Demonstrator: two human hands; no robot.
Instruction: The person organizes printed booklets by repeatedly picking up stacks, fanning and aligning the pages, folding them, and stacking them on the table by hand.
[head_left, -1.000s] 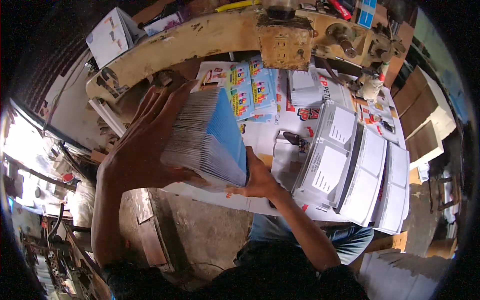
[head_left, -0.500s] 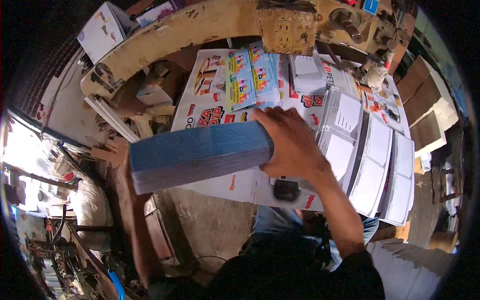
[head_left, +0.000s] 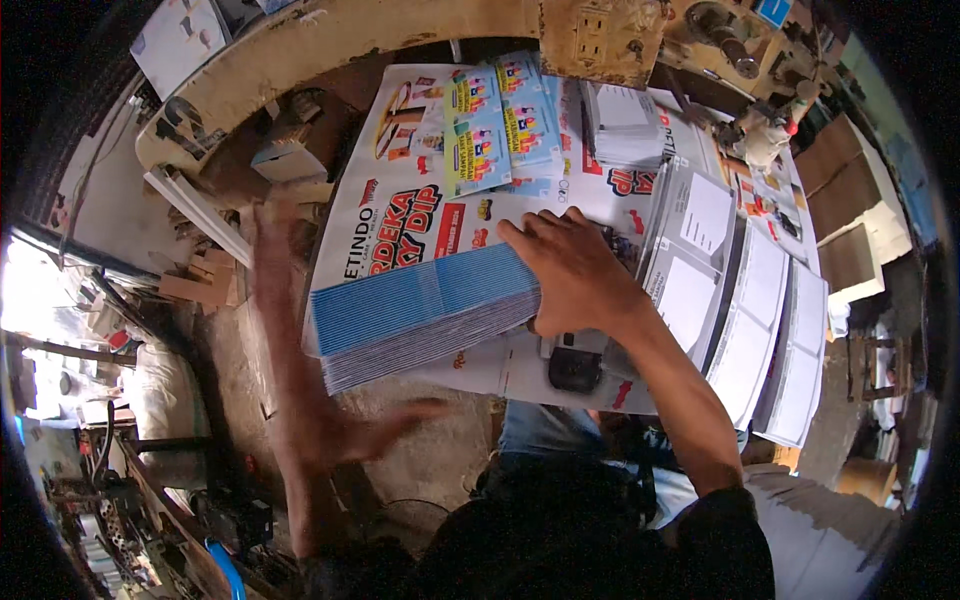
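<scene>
A thick stack of blue-and-white paper sheets (head_left: 425,315) lies slantwise over the near part of the poster-covered table, its layered edges toward me. My right hand (head_left: 580,275) is closed round its right end, the thumb on the near side and the fingers over the top. My left hand (head_left: 305,390) is off the stack, just beyond its left end. Motion blurs it, but the thumb and fingers show wide apart, holding nothing. Beyond the stack lie printed yellow-and-blue sheets (head_left: 480,130) in an overlapping pile.
Fanned rows of white-and-grey printed sheets (head_left: 740,330) cover the table's right side. Another pile of white sheets (head_left: 625,125) is farther back. A worn cream machine frame (head_left: 350,35) with an outlet box (head_left: 600,40) arches across the far side. Cardboard boxes (head_left: 855,190) stand at right.
My left hand has let go of the stack's left end and swung away, its fingers spreading. The stack has come down onto the table, still in my right hand. The view has shifted slightly.
</scene>
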